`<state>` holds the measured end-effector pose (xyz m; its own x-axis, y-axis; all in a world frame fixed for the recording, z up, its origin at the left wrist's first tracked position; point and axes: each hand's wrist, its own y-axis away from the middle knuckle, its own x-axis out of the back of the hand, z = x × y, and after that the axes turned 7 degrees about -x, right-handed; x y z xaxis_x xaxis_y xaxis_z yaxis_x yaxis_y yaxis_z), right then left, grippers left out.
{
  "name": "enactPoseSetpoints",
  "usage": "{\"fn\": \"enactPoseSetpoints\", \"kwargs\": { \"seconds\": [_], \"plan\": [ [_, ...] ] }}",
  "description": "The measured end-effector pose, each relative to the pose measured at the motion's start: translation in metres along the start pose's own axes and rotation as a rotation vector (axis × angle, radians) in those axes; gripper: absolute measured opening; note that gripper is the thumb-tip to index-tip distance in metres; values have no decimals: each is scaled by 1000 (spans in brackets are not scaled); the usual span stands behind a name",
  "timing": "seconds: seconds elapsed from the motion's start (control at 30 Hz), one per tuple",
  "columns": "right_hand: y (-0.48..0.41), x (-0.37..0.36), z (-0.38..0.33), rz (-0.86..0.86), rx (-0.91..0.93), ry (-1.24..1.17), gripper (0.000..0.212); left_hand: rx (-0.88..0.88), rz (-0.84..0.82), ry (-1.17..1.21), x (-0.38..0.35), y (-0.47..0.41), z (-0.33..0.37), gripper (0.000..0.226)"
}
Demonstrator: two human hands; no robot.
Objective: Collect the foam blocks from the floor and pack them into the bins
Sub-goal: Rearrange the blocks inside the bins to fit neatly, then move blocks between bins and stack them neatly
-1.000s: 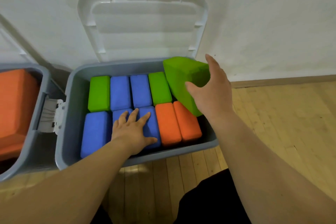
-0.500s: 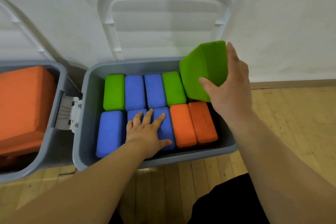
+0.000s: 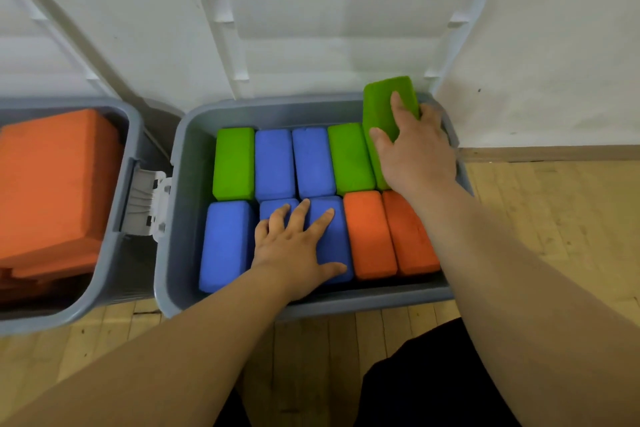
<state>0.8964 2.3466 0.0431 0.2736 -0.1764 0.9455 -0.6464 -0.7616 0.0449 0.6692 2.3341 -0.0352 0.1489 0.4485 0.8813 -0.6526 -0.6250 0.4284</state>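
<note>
My left hand (image 3: 294,246) lies flat, fingers spread, pressing the blue blocks (image 3: 337,243) beneath it. Right of it, my right hand (image 3: 415,152) grips the green block (image 3: 384,104), thumb on one face, fingers over the top, at the bin (image 3: 180,236)'s far right corner. The gap looks tight to me: pushed in skewed, the foam could jam against the wall or lift the neighbouring green block (image 3: 349,156). Its long axis runs away from me, far end raised above the rim.
</note>
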Motion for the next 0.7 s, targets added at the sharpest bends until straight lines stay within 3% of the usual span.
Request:
{"fn": "enactPoseSetpoints", "kwargs": {
  "seconds": [0.13, 0.27, 0.7],
  "plan": [
    [-24, -39, 21, -238, -118, -18, 68, -22, 21, 4, -3, 1, -4, 99],
    [-34, -79, 34, -339, -179, -10, 68, -33, 29, 24, -6, 1, -8, 98],
    [-28, -82, 30, -344, -217, 30, 64, -88, -125, 89, 14, -3, -14, 99]
  ]
}}
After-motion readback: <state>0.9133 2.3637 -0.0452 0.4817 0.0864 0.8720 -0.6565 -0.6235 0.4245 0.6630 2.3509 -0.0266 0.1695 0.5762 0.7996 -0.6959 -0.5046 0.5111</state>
